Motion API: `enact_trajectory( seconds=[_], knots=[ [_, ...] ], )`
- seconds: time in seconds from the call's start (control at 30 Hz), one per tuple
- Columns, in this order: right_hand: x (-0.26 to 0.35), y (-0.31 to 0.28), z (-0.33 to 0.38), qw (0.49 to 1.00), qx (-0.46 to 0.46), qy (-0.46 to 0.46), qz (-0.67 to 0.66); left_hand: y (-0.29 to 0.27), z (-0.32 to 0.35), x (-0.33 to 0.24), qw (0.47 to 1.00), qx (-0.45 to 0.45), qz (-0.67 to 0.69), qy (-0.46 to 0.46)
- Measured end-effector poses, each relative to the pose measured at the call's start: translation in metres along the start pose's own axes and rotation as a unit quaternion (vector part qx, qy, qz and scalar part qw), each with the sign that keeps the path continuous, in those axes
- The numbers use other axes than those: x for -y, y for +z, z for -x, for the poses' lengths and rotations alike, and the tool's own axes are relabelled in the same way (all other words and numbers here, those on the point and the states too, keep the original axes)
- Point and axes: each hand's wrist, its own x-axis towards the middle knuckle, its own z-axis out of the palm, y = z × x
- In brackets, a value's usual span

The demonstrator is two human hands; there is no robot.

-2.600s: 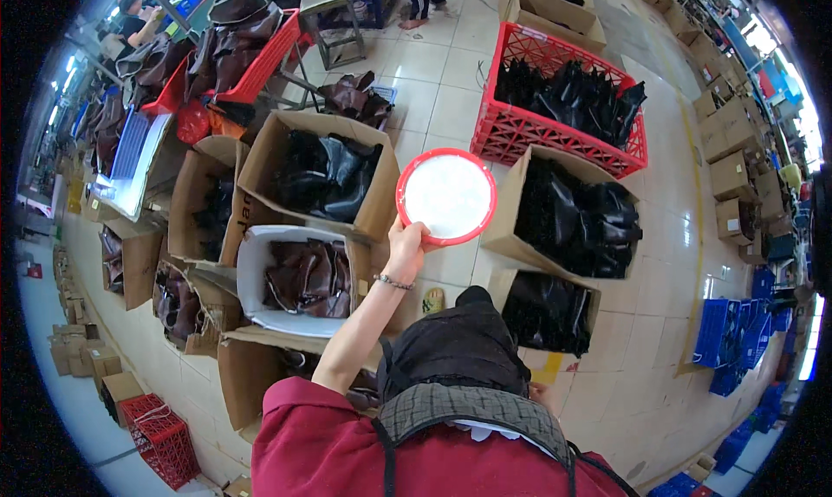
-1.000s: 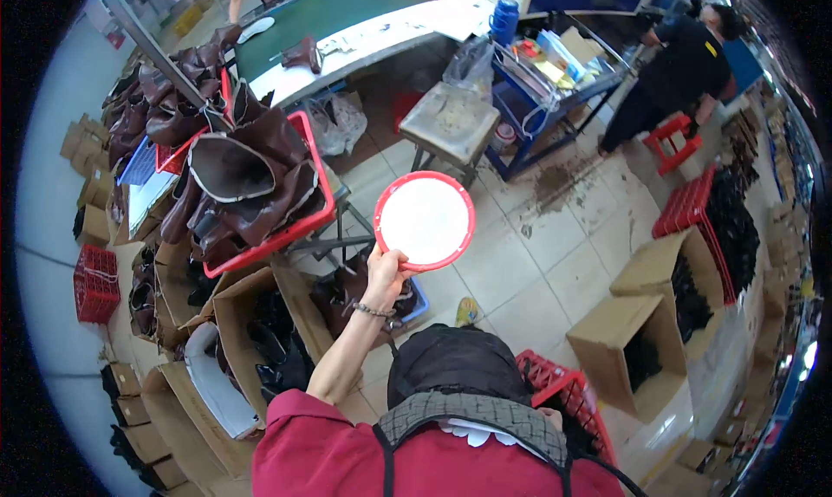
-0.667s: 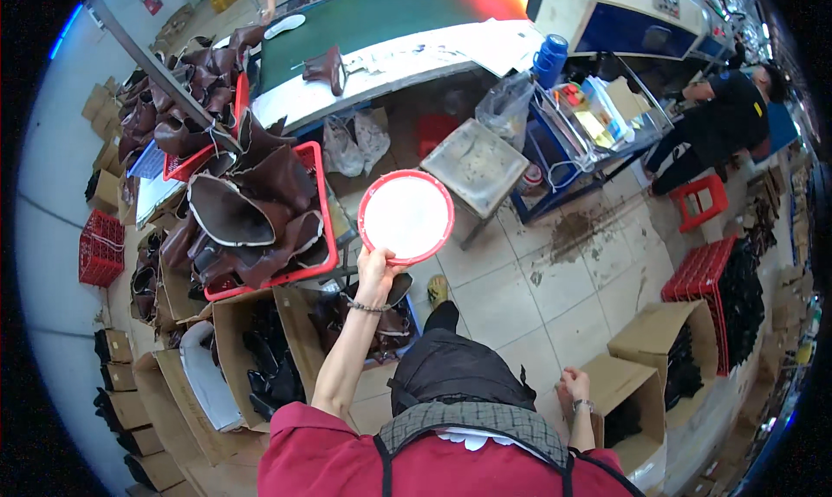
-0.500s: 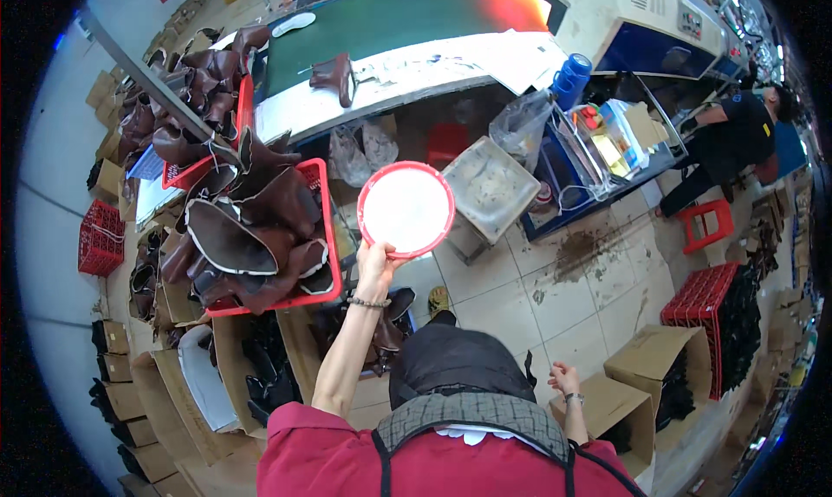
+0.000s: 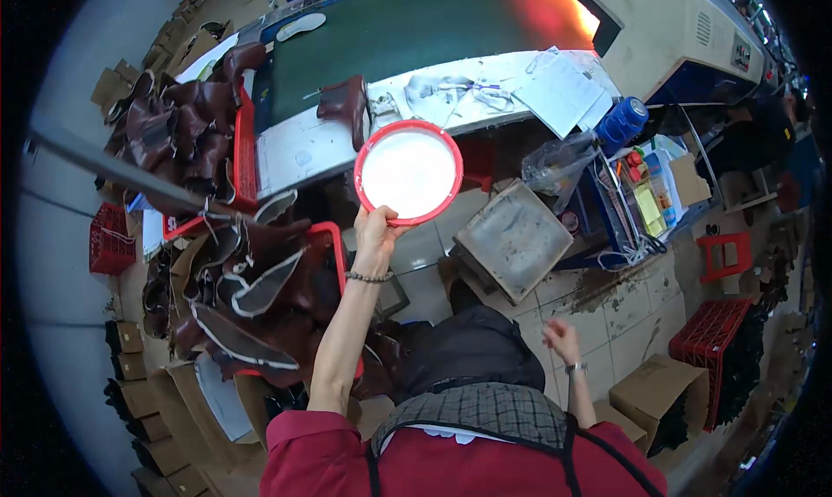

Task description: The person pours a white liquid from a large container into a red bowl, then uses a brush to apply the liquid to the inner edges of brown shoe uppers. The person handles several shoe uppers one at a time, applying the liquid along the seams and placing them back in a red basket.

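Observation:
My left hand [image 5: 374, 233] grips the near rim of a round red basin [image 5: 459, 161], its fingers closed over the edge. White, liquid-looking stuff [image 5: 409, 175] fills the basin, which I hold out before me at the edge of the work table [image 5: 290, 157]. A brown leather boot [image 5: 345, 105] stands on that table just beyond the basin. Off to my right side hangs my right hand [image 5: 562, 337], its fingers curled; whether anything is in them is too small to make out.
A red crate [image 5: 338, 254] heaped with brown boots [image 5: 260, 280] stands at my left. Ahead runs a green conveyor belt [image 5: 407, 29] toward a glowing opening. A square-topped stool [image 5: 516, 237] is at right front, beside a blue cart [image 5: 607, 211]. A person [image 5: 754, 150] is at far right.
I have moved forward, so the table, boot crate and stool are nearer. The basin, still in my left hand, has come up to the table's edge. My right hand has swung forward.

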Motion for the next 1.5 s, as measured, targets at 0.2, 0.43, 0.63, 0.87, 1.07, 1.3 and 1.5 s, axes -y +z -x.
enact_trajectory(
  seconds=[0.2,0.43,0.63,0.87,1.07,1.3,1.5],
  knots=[
    [0.216,0.080,-0.158,0.970,0.019,-0.227,0.082,0.035,-0.082,-0.052,1.000,0.010,-0.022,0.009],
    [0.382,0.204,-0.317,0.907,0.000,-0.388,0.163,0.076,-0.172,-0.101,0.999,0.026,-0.030,0.012],
    [0.393,0.243,-0.386,0.851,-0.026,-0.445,0.278,0.095,-0.239,-0.135,0.995,0.053,-0.083,-0.016],
    [0.399,0.193,-0.398,0.823,0.063,-0.430,0.365,0.117,-0.299,-0.151,0.994,0.057,-0.077,-0.050],
    [0.450,0.160,-0.381,0.847,0.073,-0.371,0.374,0.121,-0.339,-0.152,0.988,0.086,-0.100,-0.080],
    [0.454,0.155,-0.456,0.839,-0.134,-0.364,0.381,0.133,-0.375,-0.136,0.984,0.086,-0.112,-0.106],
    [0.469,0.150,-0.476,0.840,-0.109,-0.387,0.364,0.144,-0.390,-0.121,0.986,0.083,-0.091,-0.115]
  ],
)
